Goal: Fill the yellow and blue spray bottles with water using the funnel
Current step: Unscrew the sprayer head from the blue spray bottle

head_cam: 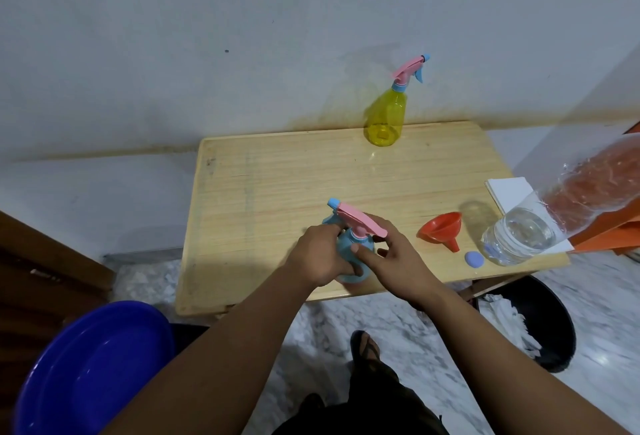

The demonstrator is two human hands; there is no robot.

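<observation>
The blue spray bottle (349,247) stands near the table's front edge with its pink trigger head on top. My left hand (320,258) is wrapped round its body. My right hand (388,254) touches the bottle's neck from the right, fingers partly spread near the pink head. The yellow spray bottle (386,116) stands upright at the far edge with its pink and blue head on. An orange funnel (441,228) lies on its side to the right. Beside it lies a large clear water bottle (519,237), open, its blue cap (473,259) on the table.
The wooden table (277,185) stands against a grey wall. White paper (509,192) and an orange sheet (609,237) lie at the right edge. A blue basin (93,369) sits at lower left, a black bin (547,320) with white scraps at lower right.
</observation>
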